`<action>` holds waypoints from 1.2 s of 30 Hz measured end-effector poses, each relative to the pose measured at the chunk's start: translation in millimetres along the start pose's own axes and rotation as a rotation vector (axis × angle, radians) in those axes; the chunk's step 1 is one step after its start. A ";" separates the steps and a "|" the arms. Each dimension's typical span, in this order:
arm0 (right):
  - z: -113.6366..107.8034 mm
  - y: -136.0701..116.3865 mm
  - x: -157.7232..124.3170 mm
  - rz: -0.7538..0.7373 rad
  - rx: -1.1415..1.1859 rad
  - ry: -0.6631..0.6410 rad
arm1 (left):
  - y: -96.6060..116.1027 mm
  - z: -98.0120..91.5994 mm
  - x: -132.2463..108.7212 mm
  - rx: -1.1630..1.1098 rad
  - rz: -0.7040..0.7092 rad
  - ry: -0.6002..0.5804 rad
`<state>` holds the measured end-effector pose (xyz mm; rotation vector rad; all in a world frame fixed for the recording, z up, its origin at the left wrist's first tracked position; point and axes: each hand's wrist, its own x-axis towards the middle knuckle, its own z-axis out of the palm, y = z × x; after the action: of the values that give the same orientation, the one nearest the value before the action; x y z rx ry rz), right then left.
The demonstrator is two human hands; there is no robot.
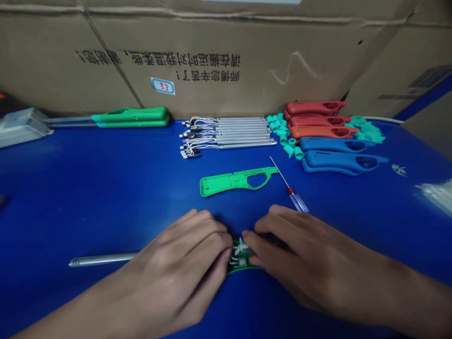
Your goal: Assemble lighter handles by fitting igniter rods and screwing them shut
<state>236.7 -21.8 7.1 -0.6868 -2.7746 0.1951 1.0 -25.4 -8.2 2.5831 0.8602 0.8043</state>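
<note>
My left hand [178, 268] and my right hand [300, 254] meet low in the middle, their fingertips on a green plastic lighter housing [240, 263]. White wires and small white parts [240, 249] show inside it, and my fingers hide most of it. A silver metal tube [102, 259] runs out to the left from beneath my left hand. Above my hands lies a second green housing half [236, 181]. A screwdriver [291, 190] with a clear and red handle lies beside its right end, near my right hand.
Along the back of the blue work surface [106, 188] lie wired metal tubes [226, 134], green housings [130, 115], red and orange housings [314, 115], blue housings [339, 157] and teal plastic caps [282, 134]. A cardboard box wall [158, 56] stands behind.
</note>
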 end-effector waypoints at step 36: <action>2.7 -1.4 2.6 -0.007 0.026 0.066 | 0.7 -2.4 -2.0 0.022 0.029 -0.003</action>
<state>233.1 -22.0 5.5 -0.6654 -2.7063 0.2030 -1.4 -26.9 -6.8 2.6211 0.8372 0.8025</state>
